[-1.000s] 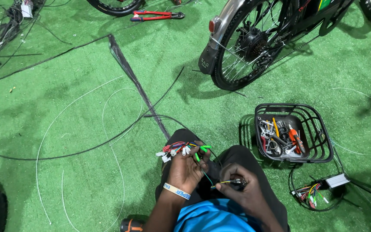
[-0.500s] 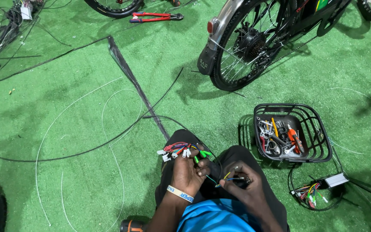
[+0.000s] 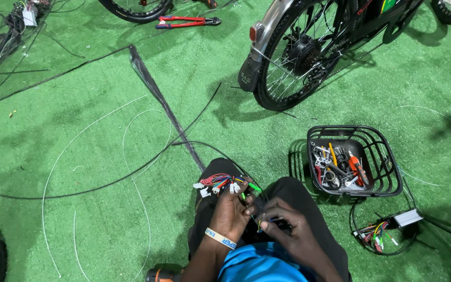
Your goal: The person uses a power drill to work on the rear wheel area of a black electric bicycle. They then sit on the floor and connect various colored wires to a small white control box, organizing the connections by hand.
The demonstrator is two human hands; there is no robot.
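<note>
Green artificial turf (image 3: 79,156) covered the floor, strewn with thin white wires and black cables; a bicycle rear wheel (image 3: 298,57) stood toward the far edge, and red-handled cutters (image 3: 184,22) lay near the far left corner.

Item: wiring harness (image 3: 223,184), a bundle of coloured leads ending in white connectors, resting on the person's lap at the near edge. Left hand (image 3: 230,214): fingers curled round the bundle just below the connectors. Right hand (image 3: 293,230): fingers pressed together, pinching a single thin lead beside the left hand; which lead, too small to tell.

Adjacent: black wire basket (image 3: 387,172) of assorted hand tools, to the right; silver controller box (image 3: 408,216) with its own coloured leads, near the right edge.

Progress, as judged: connectors appeared loose and unmated, the leads fanned out and being sorted singly; the harness stood well apart from the bicycle and box. Early stage; joining and fitting left.
</note>
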